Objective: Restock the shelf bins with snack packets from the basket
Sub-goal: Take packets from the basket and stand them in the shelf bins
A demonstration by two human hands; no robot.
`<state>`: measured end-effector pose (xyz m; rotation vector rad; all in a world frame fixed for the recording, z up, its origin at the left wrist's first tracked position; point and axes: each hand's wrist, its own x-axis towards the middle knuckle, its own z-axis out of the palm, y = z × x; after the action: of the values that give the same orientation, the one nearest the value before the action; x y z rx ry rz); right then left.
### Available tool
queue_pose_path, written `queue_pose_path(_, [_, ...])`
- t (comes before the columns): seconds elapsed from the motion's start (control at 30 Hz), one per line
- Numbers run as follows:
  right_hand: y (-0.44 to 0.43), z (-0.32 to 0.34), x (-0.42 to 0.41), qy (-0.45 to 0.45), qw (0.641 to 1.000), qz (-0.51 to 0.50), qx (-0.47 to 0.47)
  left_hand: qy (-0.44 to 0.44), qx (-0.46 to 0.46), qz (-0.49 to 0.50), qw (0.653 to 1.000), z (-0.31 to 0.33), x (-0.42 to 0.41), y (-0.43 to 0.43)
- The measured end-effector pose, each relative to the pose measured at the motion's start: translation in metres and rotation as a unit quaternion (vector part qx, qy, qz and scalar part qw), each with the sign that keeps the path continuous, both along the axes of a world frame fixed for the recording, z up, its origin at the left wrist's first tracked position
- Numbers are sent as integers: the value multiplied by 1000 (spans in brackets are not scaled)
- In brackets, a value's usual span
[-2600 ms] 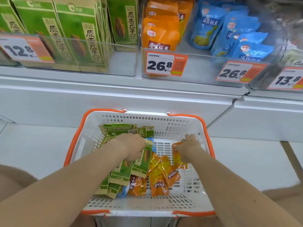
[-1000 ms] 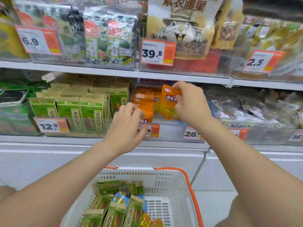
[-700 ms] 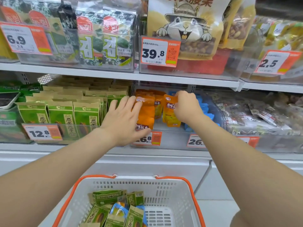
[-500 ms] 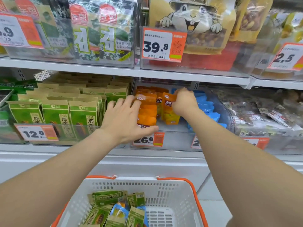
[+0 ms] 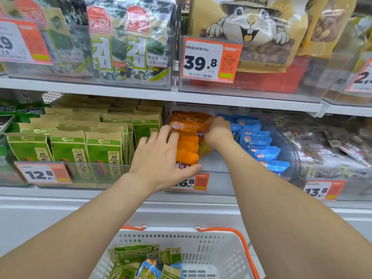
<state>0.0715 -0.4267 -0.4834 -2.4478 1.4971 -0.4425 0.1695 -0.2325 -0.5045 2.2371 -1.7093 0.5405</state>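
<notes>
The glossy orange packet (image 5: 203,147) stands upright in the clear bin (image 5: 219,182) beside its row (image 5: 187,146), deeper than a moment ago, the right hand (image 5: 218,131) pinching its top in a narrow grip, the left hand (image 5: 161,158) with a wide grip, flat against the row.

Inside the clear plastic shelf bin (image 5: 220,183), a bare strip of floor lay open between the row of orange snack packets (image 5: 187,146) and the blue snack packets (image 5: 261,152). The white upper shelf (image 5: 221,99) hung low overhead, and the bin's front wall blocked any low approach. Green-and-tan packets (image 5: 104,150) packed the bin to the left tight.
</notes>
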Motion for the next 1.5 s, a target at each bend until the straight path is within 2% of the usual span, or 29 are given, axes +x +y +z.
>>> queue_pose_path(0.13, [4, -5, -8, -31, 998, -46, 37, 33, -5, -13, 999, -1, 1, 2])
queue_pose_path(0.23, [9, -4, -17, -11, 996, -71, 49, 50, -10, -16, 999, 0, 0, 4])
queue_pose_path(0.37, [22, -2, -26, -4, 997, -69, 40, 37, -24, -15, 999, 2, -4, 15])
queue_pose_path(0.47, [39, 3, -32, -32, 996, -68, 46, 16, -69, -30, 997, 3, -6, 25])
queue_pose_path(0.57, [68, 12, -39, -68, 995, -66, 16, 3, -124, -91, 988, 4, -6, 37])
queue_pose_path(0.67, [107, 26, -50, -40, 996, -42, -61, -35, -130, -147, 980, -2, -7, 50])
queue_pose_path(0.77, [145, 35, -62, -3, 992, 17, -124, -23, -67, -158, 985, -22, -9, 65])
queue_pose_path(0.87, [174, 36, -72, 34, 983, 113, -139, -12, 54, -161, 986, -46, -18, 83])
queue_pose_path(0.93, [191, 27, -81, 105, 969, 195, -108, -21, 177, -142, 974, -60, -31, 94])
queue_pose_path(1.03, [209, 3, -98, 212, 945, 246, -39, -26, 309, -143, 940, -81, -46, 104])
queue_pose_path(1.13, [228, -32, -115, 327, 908, 260, 41, -6, 375, -163, 912, -108, -57, 117])
queue_pose_path(1.27, [244, -73, -130, 422, 855, 282, 109, 16, 448, -196, 872, -155, -75, 133])
queue_pose_path(1.33, [245, -87, -136, 438, 838, 295, 135, -15, 490, -215, 845, -182, -89, 138])
queue_pose_path(1.5, [234, -111, -145, 424, 840, 299, 160, -63, 522, -283, 802, -228, -135, 150])
